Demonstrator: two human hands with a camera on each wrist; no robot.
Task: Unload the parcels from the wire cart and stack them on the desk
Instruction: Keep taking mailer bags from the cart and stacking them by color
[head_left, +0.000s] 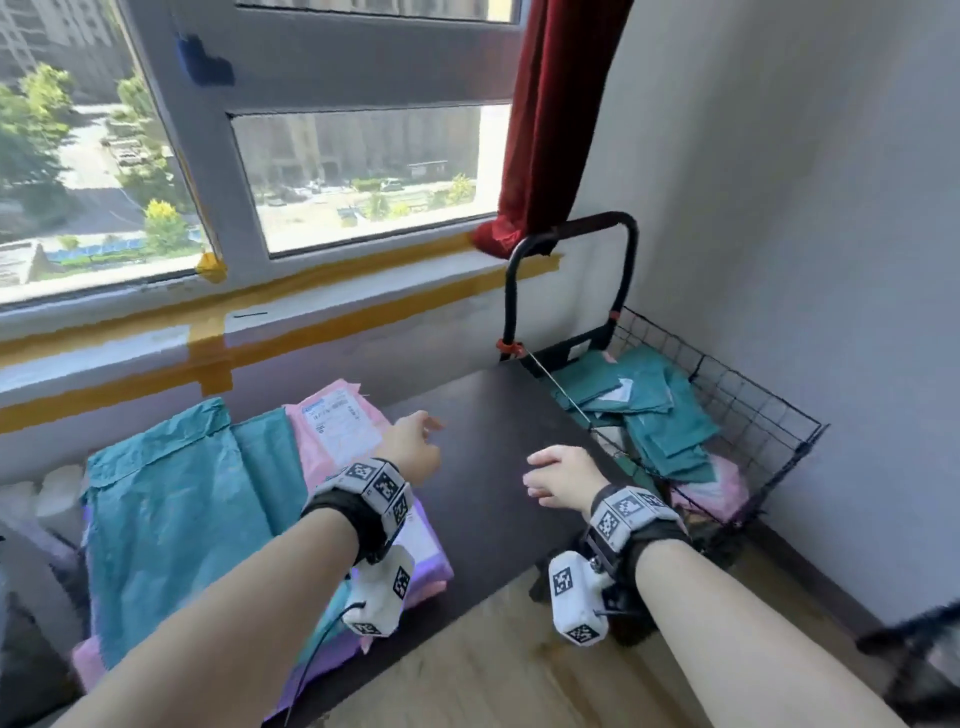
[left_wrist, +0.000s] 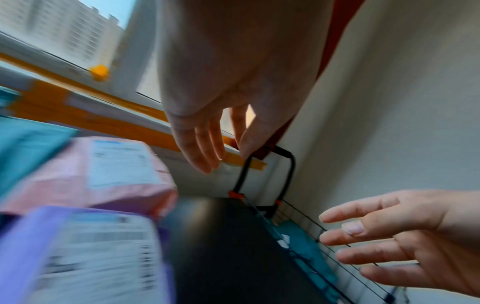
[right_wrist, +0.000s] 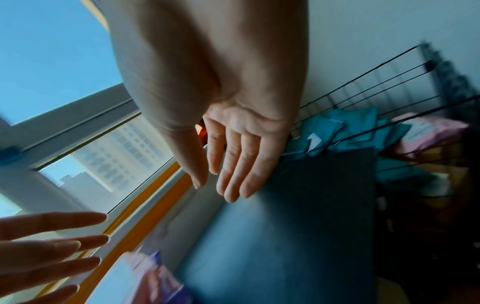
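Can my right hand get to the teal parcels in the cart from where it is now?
Probably yes. The right hand is open and empty above the desk, beside the cart. The cart's top is open and the teal parcels lie uncovered, though the hand must clear the wire rim.

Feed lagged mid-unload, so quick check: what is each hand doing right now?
Left hand: open, fingers straight, holding nothing, above the desk.
Right hand: open, fingers relaxed, holding nothing, above the desk.
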